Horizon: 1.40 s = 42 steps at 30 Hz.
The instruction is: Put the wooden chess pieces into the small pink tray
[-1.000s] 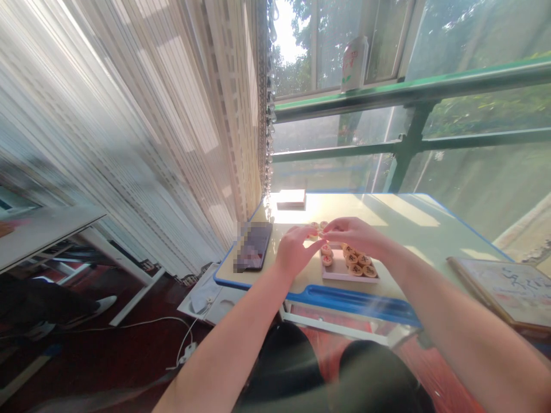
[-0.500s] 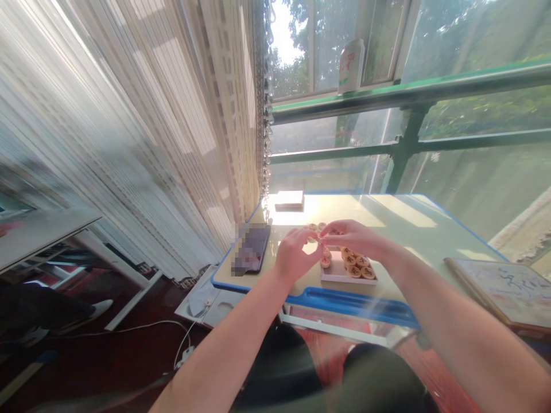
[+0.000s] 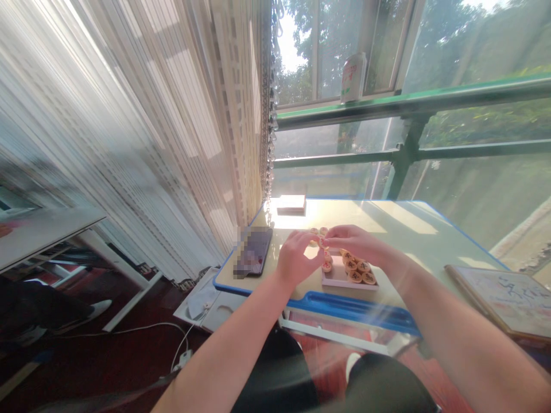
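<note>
Several round wooden chess pieces (image 3: 357, 269) lie in a shallow white box (image 3: 340, 281) on the small desk (image 3: 387, 223). My left hand (image 3: 297, 258) is curled at the box's left edge, its fingers pinched around a piece. My right hand (image 3: 355, 241) hovers over the box's far side, fingertips drawn together on another piece (image 3: 323, 232). The two hands' fingertips nearly meet above the pieces. A few more pieces sit on the desk just beyond the hands.
A dark phone (image 3: 253, 257) lies on the desk's left corner. A small flat box (image 3: 291, 203) sits at the far edge by the window. A framed board (image 3: 503, 298) rests at the right. A can (image 3: 353, 77) stands on the window rail. Curtains hang at left.
Both hands stay over the box of pieces; the left hand's fingers have curled in tighter. The view has shifted slightly upward.
</note>
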Each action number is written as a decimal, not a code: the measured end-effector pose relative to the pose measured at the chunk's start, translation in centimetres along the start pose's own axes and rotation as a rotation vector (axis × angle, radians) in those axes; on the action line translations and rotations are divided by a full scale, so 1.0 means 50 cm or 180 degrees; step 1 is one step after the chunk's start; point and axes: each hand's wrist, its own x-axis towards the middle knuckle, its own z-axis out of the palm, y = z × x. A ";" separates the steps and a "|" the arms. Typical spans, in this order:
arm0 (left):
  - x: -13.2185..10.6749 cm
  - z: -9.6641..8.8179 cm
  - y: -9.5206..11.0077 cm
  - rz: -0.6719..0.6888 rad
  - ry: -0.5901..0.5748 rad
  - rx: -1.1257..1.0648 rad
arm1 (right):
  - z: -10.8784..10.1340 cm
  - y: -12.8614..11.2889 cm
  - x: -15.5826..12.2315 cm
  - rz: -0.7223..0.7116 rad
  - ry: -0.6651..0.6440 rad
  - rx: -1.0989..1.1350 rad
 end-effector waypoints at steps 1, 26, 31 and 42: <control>0.000 0.000 -0.001 0.0009 -0.0003 0.0014 | -0.001 -0.001 -0.001 -0.0008 0.0026 -0.0008; 0.004 0.001 0.005 -0.0022 -0.0292 0.0156 | -0.010 0.020 0.007 -0.0345 0.0012 -0.0466; 0.001 0.003 0.002 -0.0091 -0.0447 0.0246 | -0.012 0.025 0.012 -0.0580 0.0130 -0.1125; -0.008 0.012 -0.010 0.0051 -0.0718 0.0244 | -0.014 0.023 0.011 -0.0627 0.0234 -0.2300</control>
